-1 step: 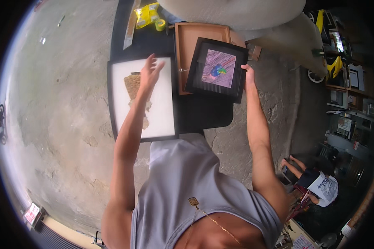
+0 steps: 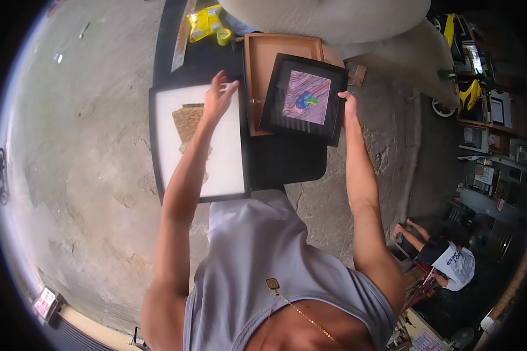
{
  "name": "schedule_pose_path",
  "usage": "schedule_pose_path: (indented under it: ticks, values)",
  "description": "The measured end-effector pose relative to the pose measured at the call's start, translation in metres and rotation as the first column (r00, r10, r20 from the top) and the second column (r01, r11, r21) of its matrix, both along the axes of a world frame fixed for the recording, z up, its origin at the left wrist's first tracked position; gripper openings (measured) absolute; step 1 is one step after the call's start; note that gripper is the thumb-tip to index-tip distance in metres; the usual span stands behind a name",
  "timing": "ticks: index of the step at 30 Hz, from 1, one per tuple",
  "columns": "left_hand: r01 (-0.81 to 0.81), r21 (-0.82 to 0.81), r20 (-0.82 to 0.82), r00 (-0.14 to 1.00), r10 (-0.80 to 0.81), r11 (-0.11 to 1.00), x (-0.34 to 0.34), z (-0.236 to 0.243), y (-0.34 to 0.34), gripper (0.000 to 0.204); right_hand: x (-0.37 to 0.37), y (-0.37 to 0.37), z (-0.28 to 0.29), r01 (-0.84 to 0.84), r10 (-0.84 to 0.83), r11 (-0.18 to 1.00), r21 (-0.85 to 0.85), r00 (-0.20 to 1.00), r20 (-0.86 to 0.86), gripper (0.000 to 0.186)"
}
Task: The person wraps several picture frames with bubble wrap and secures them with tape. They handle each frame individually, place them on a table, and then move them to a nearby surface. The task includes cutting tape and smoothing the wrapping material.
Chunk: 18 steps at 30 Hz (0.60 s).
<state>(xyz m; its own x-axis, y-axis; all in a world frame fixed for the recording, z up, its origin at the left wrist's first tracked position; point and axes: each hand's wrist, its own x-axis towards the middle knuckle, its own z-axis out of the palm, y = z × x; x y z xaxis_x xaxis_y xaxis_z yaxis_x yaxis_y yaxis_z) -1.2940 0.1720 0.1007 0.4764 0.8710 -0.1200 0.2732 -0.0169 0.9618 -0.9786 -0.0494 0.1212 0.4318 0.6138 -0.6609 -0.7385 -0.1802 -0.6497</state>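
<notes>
My right hand (image 2: 349,107) grips the right edge of a black picture frame (image 2: 334,126), which holds a purple, wavy-patterned picture with a blue and green shape. The frame lies tilted over part of a shallow wooden tray-like box (image 2: 249,64). Above the upper right part of a larger black-rimmed frame (image 2: 225,158) with a white backing is my left hand (image 2: 218,100), its fingers apart and nothing in them. Mounted on that white backing is a brown, rough-textured irregular piece (image 2: 187,121), partly hidden by my left forearm.
Both frames rest on a black table (image 2: 293,161). Toward its far end are a yellow packet (image 2: 205,22), a roll of green-yellow tape (image 2: 223,37) and a light strip (image 2: 181,44). A large pale rounded surface (image 2: 328,17) stands beyond. A person (image 2: 451,263) sits at the lower right.
My left hand has shifted slightly to the right relative to the white-backed frame, and its fingers have changed pose a little. My right hand keeps its hold on the picture frame.
</notes>
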Motion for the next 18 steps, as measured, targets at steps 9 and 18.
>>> schedule_pose_path:
  ticks: [9,18]
  values:
    - [0.035,0.123,-0.388,0.922,0.016,0.992,0.092,-0.03,0.036,0.07,0.011,0.019,-0.022,0.038,-0.038,0.999,-0.006,0.998,-0.058,0.028]
    - [0.114,0.195,-0.461,0.887,-0.012,0.974,0.101,-0.032,0.042,0.047,-0.004,0.006,-0.016,0.072,-0.071,0.997,0.001,0.986,-0.152,0.037]
